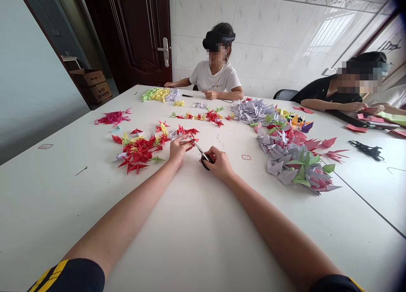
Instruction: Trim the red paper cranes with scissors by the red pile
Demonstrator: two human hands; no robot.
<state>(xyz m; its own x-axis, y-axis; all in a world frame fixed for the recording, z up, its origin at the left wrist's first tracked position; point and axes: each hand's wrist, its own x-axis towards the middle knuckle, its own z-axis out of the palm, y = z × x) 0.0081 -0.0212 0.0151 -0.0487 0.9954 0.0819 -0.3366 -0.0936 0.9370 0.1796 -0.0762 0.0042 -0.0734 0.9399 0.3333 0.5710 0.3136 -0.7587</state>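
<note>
My right hand (219, 161) grips a pair of scissors (207, 158) with black handles, fingers through the loops. The blades point up and left, reaching my left hand (180, 148). That hand is closed in a pinch on a red paper crane (194, 141), whose body is partly hidden by the fingers. Beside my left hand lies a pile of folded paper cranes (139, 151), mostly red with some yellow, green and white. Whether the blades touch the paper is too small to tell.
Larger crane piles (285, 156) lie at the right. A row of cranes (203, 115) crosses the table's middle. Pink cord (112, 117) lies at the far left, black cord (366, 150) at the right. Two people sit across the table, one handling red paper (369, 111).
</note>
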